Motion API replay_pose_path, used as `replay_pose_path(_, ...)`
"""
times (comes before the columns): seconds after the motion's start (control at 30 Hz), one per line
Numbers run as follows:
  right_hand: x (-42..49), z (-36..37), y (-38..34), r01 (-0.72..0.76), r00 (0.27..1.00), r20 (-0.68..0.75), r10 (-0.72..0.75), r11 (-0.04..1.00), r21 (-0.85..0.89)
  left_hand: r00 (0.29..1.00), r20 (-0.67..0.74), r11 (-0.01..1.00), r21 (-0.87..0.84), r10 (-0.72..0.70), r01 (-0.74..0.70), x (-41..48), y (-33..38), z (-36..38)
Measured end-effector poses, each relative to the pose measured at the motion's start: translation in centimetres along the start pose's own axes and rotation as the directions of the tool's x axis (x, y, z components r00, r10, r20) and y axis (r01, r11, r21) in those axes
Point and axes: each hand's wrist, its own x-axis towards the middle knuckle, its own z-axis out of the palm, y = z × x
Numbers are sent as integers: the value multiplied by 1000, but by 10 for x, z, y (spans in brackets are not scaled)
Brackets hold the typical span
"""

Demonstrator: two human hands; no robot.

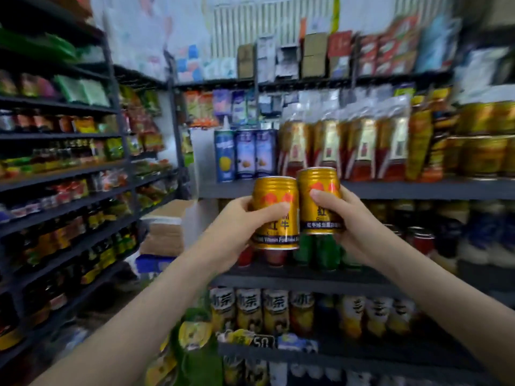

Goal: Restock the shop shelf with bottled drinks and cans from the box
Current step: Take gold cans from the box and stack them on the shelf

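view: head, motion blur toward the borders
left hand [237, 218]: fingers curled round the left can [276, 210], thumb across its front label
right hand [352, 218]: fingers wrapped round the right can [317, 201], thumb pressed on the front
task cans: both gold, upright, held in the air in front of the shelving at mid frame; right can sits a bit higher; sides touching or just apart, cannot tell
shelf edge: grey front lip of the shelf board [418, 190] runs across just behind the cans' upper halves
open room: bare strip of board left of the blue cartons [245, 154]; gap under the board down to the next row, partly covered by the hands
shelf board load: blue cartons at left, red and gold pouches [348, 149] in the middle, stacked gold cans [485, 154] at right, two rows high
row below: green cans [320, 252] and red ones [274, 257], tops hidden behind the held cans
lower row: yellow-label tea bottles [250, 310], packed side by side, price tags on the lip under them
left rack [69, 174]: dark shelves, full of bottles and snack packs, meets the front shelving at a corner
corner floor: cardboard boxes [167, 227] stacked, closed; contents not visible
top shelf: small boxes [315, 54], too blurred to read
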Motion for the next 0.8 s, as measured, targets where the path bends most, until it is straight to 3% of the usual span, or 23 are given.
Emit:
replay_pose_path(0.17, -35, -114, -57, 87, 994, -54, -92, 992, -94, 984, 170, 997, 39, 59, -66, 35, 16, 104)
replay_pose_path(0.43, -101, -310, -136, 145, 979, -85, -184, 930, -337, 968, 210, 986, 59, 138, -153, 80, 12, 277)
replay_pose_path(0.6, -99, -404, -163, 113, 963, -182, -196, 915, -389, 977, 160, 986, 60, 143, -154, 114, 19, 357)
replay_pose_path(0.8, -52, -465, -176, 146, 940, -223, -257, 896, -418, 977, 33, 966, 144, 211, -213, 175, 38, 395)
